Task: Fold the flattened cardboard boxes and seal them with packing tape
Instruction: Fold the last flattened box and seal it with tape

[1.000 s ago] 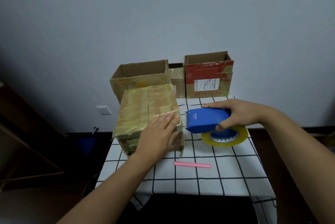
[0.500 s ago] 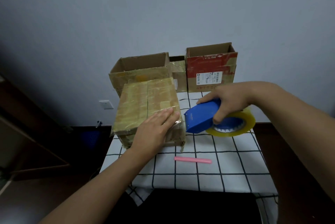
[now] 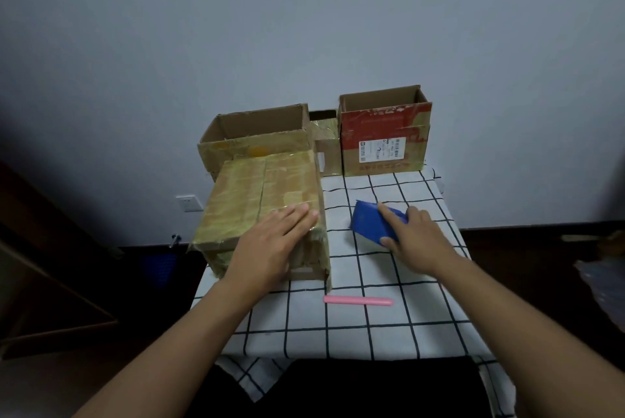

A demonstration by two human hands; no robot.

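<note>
A closed cardboard box point(image 3: 267, 194), covered in glossy tape, stands on the left of the checked tablecloth point(image 3: 372, 326). My left hand point(image 3: 270, 248) lies flat on its top near the right front corner, fingers straight. To the right of the box, a blue tape dispenser point(image 3: 370, 221) rests low on the cloth. My right hand point(image 3: 419, 238) grips it from behind, index finger over its top and thumb on its near side. The tape roll is hidden under that hand.
A pink stick-shaped tool point(image 3: 358, 300) lies on the cloth in front of the box. At the back stand an open brown box point(image 3: 257, 133), a small box point(image 3: 326, 147) and an open red-printed box point(image 3: 385, 147). The table ends just left of the taped box.
My right hand brought the dispenser down and slightly right, from beside the box's corner onto the cloth. My left hand stayed flat on the box top.
</note>
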